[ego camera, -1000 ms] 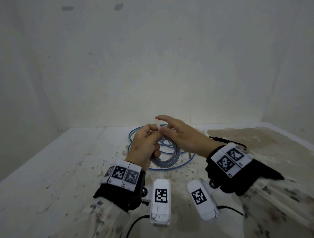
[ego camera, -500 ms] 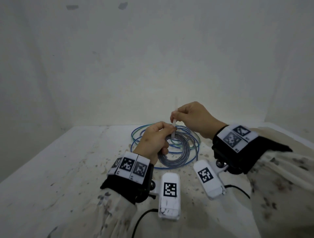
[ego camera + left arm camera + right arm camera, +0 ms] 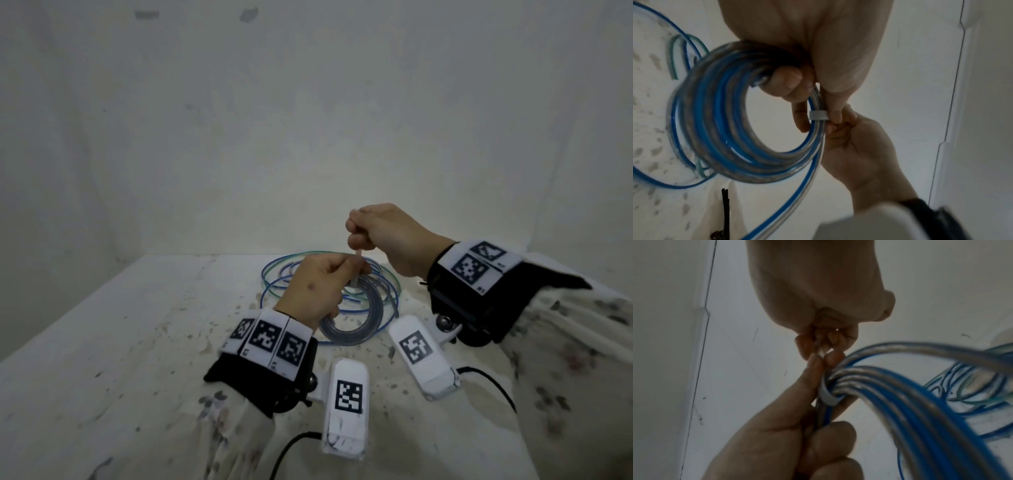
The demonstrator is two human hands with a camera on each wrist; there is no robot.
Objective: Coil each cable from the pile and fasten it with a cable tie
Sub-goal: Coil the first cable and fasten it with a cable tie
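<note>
White table, surface flecked and stained with dark and brownish marks, set against pale walls at rear and both sides. Lying directly on it: loose loops of blue and green cable, spread near the rear centre. Just right of those loops, a thin black item, kind not discernible. Trailing black cords along the near edge.

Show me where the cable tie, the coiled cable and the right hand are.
cable tie (image 3: 818,115), left wrist view, band around the coil.
coiled cable (image 3: 715,129), left wrist view, left side of loops.
right hand (image 3: 387,236), head view, back of hand.
</note>
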